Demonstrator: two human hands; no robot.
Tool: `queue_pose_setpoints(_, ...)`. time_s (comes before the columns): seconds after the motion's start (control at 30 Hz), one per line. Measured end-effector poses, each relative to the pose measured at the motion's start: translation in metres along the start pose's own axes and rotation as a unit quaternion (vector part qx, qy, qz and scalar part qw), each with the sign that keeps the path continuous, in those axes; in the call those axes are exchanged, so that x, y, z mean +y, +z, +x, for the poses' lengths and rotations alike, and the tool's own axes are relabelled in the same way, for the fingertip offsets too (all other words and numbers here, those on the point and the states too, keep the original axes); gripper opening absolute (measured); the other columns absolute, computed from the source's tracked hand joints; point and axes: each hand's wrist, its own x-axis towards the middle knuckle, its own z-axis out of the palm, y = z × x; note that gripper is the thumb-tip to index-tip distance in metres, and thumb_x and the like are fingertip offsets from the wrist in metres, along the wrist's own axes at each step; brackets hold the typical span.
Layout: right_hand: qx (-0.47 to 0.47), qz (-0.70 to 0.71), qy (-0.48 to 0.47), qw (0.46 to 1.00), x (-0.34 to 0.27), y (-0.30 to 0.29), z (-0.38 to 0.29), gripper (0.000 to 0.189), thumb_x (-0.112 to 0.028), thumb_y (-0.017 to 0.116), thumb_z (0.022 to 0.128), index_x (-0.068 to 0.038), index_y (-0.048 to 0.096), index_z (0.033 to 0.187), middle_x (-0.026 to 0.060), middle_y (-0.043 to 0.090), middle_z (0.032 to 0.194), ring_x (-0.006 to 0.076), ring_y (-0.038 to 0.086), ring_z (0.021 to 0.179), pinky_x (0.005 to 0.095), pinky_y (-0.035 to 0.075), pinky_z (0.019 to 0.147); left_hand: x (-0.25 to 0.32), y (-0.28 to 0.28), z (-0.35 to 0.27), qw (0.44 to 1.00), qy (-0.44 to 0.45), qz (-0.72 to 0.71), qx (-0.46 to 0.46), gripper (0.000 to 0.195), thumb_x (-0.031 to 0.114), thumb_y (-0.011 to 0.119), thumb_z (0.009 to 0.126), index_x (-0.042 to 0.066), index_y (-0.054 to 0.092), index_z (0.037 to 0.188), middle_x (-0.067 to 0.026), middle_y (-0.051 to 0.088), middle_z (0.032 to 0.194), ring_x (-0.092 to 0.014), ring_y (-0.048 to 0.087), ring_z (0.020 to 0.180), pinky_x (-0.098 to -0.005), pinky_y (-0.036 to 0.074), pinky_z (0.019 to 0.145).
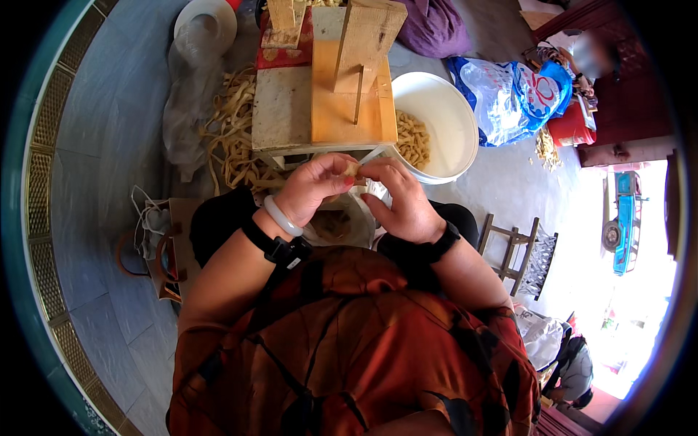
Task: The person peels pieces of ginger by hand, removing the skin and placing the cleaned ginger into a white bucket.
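Note:
Between the fingertips of my left hand [308, 188] is a small pale beige folded piece [350, 168]. My right hand [403, 204] pinches the same piece from the other side with its index finger, its thumb held apart below. A thin whitish strip [372, 155] sticks up beside the piece; which hand has it I cannot tell. Below the hands, between my knees, lies a pale open bag or container [357, 215] with brownish matter inside, partly covered by my hands. Just ahead stands a low bench [281, 109] with a wooden board fixture [349, 117], bearing an upright plank [368, 41] and a thin rod [358, 95].
Right of the bench a white bucket [450, 128] contains many short beige pieces [411, 139]. Long beige strips [234, 131] lie heaped on the floor at left. A paper bag [185, 218] is by my left knee, a folding stool [512, 250] to the right. Another person [572, 376] is lower right.

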Motion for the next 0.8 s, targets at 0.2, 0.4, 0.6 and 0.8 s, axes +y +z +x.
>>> queue_pose_setpoints(0.2,-0.082,0.473,0.388,0.787,0.003,-0.003,-0.004,0.011,-0.013,0.058,0.090,-0.003,0.058,0.086,0.0144,0.058,0.073,0.0354,0.059,0.068,0.0378,0.049,0.065,0.006,0.012,-0.004,0.992,0.061,0.112,0.015,0.011,0.013,0.059,0.094,0.005,0.062,0.101,0.0039,0.060,0.086,-0.003,0.047,0.071,-0.0188,0.038,0.062)
queue_pose_setpoints(0.4,-0.134,0.042,0.098,0.985,-0.019,-0.010,0.006,0.014,-0.011,0.057,0.091,-0.001,0.053,0.081,0.0173,0.054,0.072,0.0377,0.055,0.067,0.0416,0.044,0.059,0.002,0.005,0.003,0.919,0.218,0.314,0.096,0.013,0.014,0.054,0.097,0.003,0.060,0.095,0.0013,0.062,0.084,-0.007,0.053,0.072,-0.0214,0.043,0.066)
queue_pose_setpoints(0.6,-0.047,0.046,0.073,0.995,-0.008,-0.017,0.005,0.006,-0.007,0.060,0.086,-0.004,0.056,0.088,0.0141,0.058,0.076,0.0359,0.058,0.072,0.0398,0.047,0.064,0.025,0.012,0.002,0.862,0.234,0.420,0.162,0.010,0.011,0.055,0.095,0.001,0.057,0.094,-0.0103,0.066,0.081,-0.020,0.063,0.073,-0.0280,0.049,0.068)
queue_pose_setpoints(0.8,-0.096,0.001,-0.032,0.995,-0.016,-0.012,0.025,0.015,-0.003,0.066,0.076,-0.005,0.054,0.084,0.0116,0.056,0.072,0.0338,0.058,0.066,0.0404,0.047,0.058,0.020,0.017,0.005,0.897,0.233,0.350,0.134,0.009,0.010,0.055,0.097,0.002,0.057,0.095,-0.0004,0.059,0.083,-0.007,0.052,0.073,-0.0209,0.044,0.068)
